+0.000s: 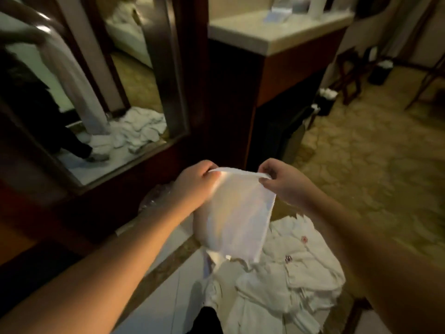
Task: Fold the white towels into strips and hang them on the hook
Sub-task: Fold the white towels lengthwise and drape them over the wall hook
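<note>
Hands both engaged: left hand [195, 180] and right hand [281, 180] each pinch an upper corner of a white towel [238, 213], held stretched between them and hanging above the towel pile [284, 280] on the floor [361, 165]. Mirror [101, 92] stands left, counter [277, 32] beyond.

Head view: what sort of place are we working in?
Probably a hotel room: a mirror reflecting a bed, a stone-topped counter, and a pile of white towels on the floor.
</note>
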